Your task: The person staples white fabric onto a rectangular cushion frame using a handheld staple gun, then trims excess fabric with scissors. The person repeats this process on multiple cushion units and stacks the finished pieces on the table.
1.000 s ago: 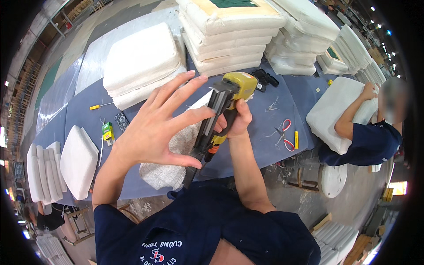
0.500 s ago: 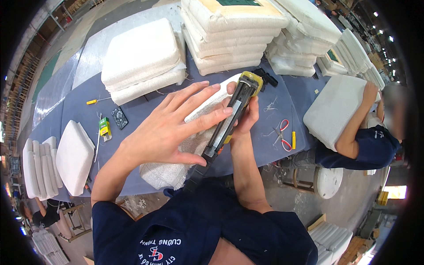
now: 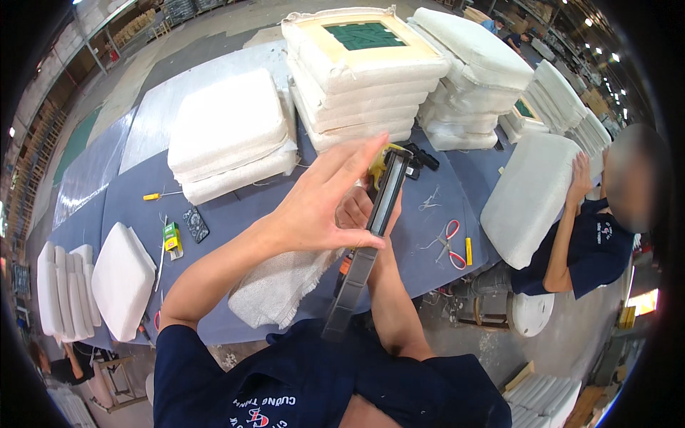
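Stapler magazine held up over the table's near edge.

My left hand [image 3: 321,207] is spread, thumb pressing the long metal staple gun [image 3: 374,228]; my right hand [image 3: 354,214] grips it from behind, closure hidden. The slick magazine could slip and drop onto the frayed white fabric [image 3: 275,285]. Beyond, soft stacked cushions [image 3: 228,135] line the far edge.

Bare bench [image 3: 235,214] lies just left of the staple gun [image 3: 378,214]. Beyond the gun, stacked white cushions [image 3: 357,78] wall the far side. Right of it, scissors [image 3: 448,242] lie near a co-worker's cushion [image 3: 531,192].
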Demonstrator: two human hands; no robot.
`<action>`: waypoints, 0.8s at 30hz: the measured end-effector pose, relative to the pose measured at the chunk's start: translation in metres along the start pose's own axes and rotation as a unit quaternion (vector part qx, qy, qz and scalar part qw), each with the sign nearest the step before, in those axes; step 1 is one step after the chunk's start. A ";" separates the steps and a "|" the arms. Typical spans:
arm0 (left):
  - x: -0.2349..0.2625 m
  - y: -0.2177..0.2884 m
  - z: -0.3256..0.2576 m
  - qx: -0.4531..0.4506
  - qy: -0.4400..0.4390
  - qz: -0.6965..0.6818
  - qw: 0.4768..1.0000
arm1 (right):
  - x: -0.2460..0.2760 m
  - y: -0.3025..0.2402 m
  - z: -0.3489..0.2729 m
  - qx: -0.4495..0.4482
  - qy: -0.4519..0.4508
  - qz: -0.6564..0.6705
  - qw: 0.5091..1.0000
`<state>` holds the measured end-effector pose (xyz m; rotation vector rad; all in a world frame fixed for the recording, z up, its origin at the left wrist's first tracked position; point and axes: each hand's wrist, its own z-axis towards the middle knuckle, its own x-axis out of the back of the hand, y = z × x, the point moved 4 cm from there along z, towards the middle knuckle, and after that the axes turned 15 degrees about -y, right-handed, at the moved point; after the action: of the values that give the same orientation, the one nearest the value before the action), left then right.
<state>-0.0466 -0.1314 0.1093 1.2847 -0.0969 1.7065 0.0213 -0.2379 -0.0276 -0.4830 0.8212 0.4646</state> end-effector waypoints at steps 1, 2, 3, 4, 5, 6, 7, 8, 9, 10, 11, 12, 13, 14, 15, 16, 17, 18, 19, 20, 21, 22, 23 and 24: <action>-0.003 0.001 0.000 0.021 0.001 -0.006 1.000 | -0.001 0.003 -0.002 0.017 -0.008 0.018 1.000; -0.007 -0.001 -0.003 0.008 0.005 -0.019 1.000 | -0.001 0.003 -0.003 0.023 0.004 0.009 1.000; -0.007 0.000 -0.006 0.004 -0.014 -0.018 1.000 | -0.001 0.002 -0.002 0.028 0.016 0.000 0.999; -0.007 0.003 -0.014 0.002 -0.036 -0.022 0.999 | -0.003 0.002 -0.004 0.036 0.034 -0.007 0.999; -0.010 0.006 -0.021 0.001 -0.061 -0.030 0.998 | -0.003 0.004 -0.011 0.035 0.047 -0.028 0.998; -0.011 0.011 -0.025 0.003 -0.076 -0.030 0.997 | -0.004 0.003 -0.014 0.040 0.064 -0.042 0.996; -0.011 0.017 -0.030 0.011 -0.079 -0.026 0.996 | -0.004 0.003 -0.015 0.041 0.081 -0.054 0.994; -0.011 0.022 -0.032 0.017 -0.079 -0.019 0.997 | -0.002 0.002 -0.015 0.042 0.067 -0.079 0.994; -0.011 0.027 -0.035 0.024 -0.079 -0.012 0.996 | -0.001 0.001 -0.017 0.038 0.078 -0.111 0.990; -0.010 0.030 -0.036 0.033 -0.054 -0.061 0.996 | -0.004 -0.001 -0.015 0.038 0.081 -0.094 0.992; -0.011 0.029 -0.038 0.036 -0.052 -0.069 0.996 | -0.005 -0.001 -0.014 0.038 0.083 -0.077 0.993; -0.013 0.028 -0.041 0.039 -0.051 -0.076 0.995 | -0.004 0.000 -0.015 0.038 0.070 -0.067 0.995; -0.012 0.026 -0.040 0.038 -0.049 -0.081 0.995 | -0.002 -0.001 -0.013 0.040 0.054 -0.060 0.996; -0.012 0.027 -0.040 0.038 -0.054 -0.075 0.995 | -0.002 -0.002 -0.012 0.042 0.038 -0.052 0.997; -0.011 0.029 -0.040 0.038 -0.060 -0.069 0.995 | -0.003 -0.002 -0.013 0.042 0.039 -0.044 0.997; -0.010 0.029 -0.040 0.037 -0.065 -0.063 0.995 | -0.005 -0.001 -0.014 0.042 0.039 -0.035 0.998; -0.010 0.029 -0.040 0.035 -0.070 -0.050 0.996 | -0.007 0.000 -0.013 0.041 0.039 -0.027 0.998; -0.009 0.029 -0.041 0.032 -0.076 -0.036 0.996 | -0.008 0.000 -0.012 0.042 0.040 -0.027 0.998; -0.010 0.029 -0.042 0.031 -0.082 -0.025 0.996 | -0.009 0.000 -0.013 0.043 0.043 -0.026 0.998; -0.011 0.029 -0.042 0.030 -0.083 -0.025 0.996 | -0.009 0.000 -0.014 0.044 0.046 -0.025 0.998; -0.011 0.029 -0.042 0.030 -0.085 -0.025 0.996 | -0.010 0.000 -0.014 0.046 0.049 -0.014 0.998; -0.011 0.029 -0.042 0.030 -0.085 -0.025 0.996 | -0.011 0.000 -0.015 0.047 0.051 -0.003 0.998; -0.011 0.030 -0.041 0.018 -0.096 0.001 0.995 | -0.011 0.000 -0.015 0.049 0.053 0.008 0.997; -0.012 0.031 -0.042 0.007 -0.106 0.026 0.994 | -0.009 0.000 -0.017 0.043 0.038 -0.002 0.998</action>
<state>-0.0982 -0.1320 0.0958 1.4826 -0.2469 1.6120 0.0060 -0.2493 -0.0303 -0.4255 0.9103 0.4073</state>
